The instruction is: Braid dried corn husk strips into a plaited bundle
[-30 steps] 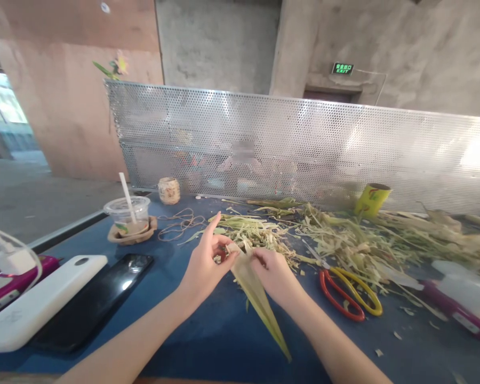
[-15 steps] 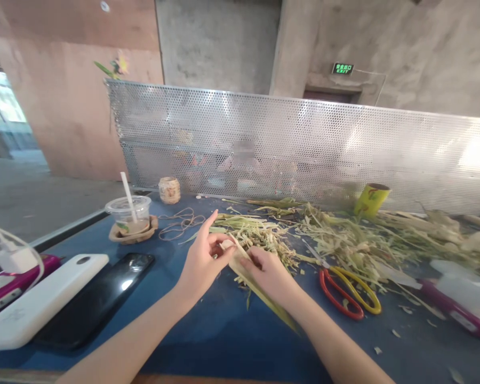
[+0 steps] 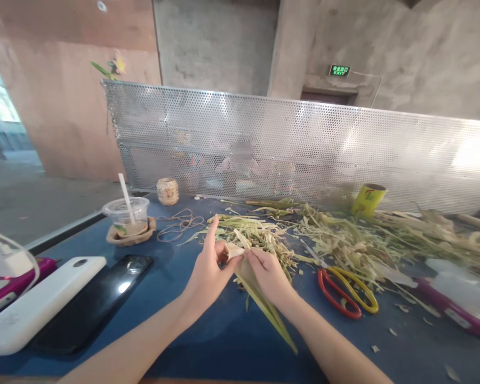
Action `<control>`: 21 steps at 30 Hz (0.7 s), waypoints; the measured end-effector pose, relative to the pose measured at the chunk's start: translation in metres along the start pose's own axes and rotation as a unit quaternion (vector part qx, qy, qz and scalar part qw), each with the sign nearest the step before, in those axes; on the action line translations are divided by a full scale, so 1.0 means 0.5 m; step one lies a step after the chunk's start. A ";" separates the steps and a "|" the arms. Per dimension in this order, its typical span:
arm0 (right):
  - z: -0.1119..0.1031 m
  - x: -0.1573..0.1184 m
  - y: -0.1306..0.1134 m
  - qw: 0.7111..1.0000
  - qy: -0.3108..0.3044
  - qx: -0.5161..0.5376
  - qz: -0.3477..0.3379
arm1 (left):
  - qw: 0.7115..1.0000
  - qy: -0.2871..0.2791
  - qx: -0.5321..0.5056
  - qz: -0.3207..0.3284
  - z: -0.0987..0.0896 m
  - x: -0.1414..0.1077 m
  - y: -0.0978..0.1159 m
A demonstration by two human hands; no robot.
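Observation:
My left hand [image 3: 213,266] pinches the pale, folded upper end of a corn husk strip [image 3: 260,298], with its index finger pointing up. Close beside it, my right hand [image 3: 269,272] grips the same strip between thumb and fingers. From under my right hand the greenish strip slants down toward the table's front edge. Behind both hands lies a heap of shredded dry husk [image 3: 260,232]. Scissors [image 3: 346,290] with one red and one yellow handle rest to the right of my right hand.
On the left are a black phone [image 3: 92,306], a white power bank [image 3: 44,304], a purple power strip [image 3: 0,290] and a lidded cup [image 3: 128,216]. String [image 3: 180,224] lies behind. More husks [image 3: 344,237], a yellow tube [image 3: 368,201] and another purple strip [image 3: 456,309] are right. A perforated metal screen [image 3: 240,138] stands behind.
My hands have shifted slightly right, and the fingers have come together at the strip's upper end. The strip's lower tail now shows longer below my right hand.

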State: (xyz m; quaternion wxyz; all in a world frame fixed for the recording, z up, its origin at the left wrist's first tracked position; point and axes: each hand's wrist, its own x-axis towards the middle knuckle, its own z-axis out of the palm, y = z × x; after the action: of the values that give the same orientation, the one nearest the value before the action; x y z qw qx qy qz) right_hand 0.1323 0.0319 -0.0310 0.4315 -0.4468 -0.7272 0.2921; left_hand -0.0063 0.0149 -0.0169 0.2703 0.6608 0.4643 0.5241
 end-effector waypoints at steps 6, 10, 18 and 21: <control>0.005 0.003 -0.002 0.994 -0.016 0.093 0.048 | 0.997 0.016 0.064 0.043 0.003 -0.013 -0.004; -0.001 0.006 -0.003 0.993 -0.048 0.090 0.054 | 0.995 0.030 0.078 0.061 0.004 -0.011 -0.010; -0.029 -0.003 -0.021 0.978 -0.009 -0.207 -0.009 | 0.997 0.005 0.074 0.030 -0.005 -0.003 -0.004; -0.028 -0.007 -0.027 0.979 -0.015 -0.204 -0.020 | 0.999 0.000 0.048 0.025 -0.003 -0.005 0.000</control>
State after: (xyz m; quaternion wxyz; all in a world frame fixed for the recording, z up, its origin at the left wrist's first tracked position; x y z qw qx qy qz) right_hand 0.1400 0.0235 -0.0149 0.3267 -0.5060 -0.7867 0.1354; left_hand -0.0079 0.0126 -0.0173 0.2253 0.6842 0.4724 0.5079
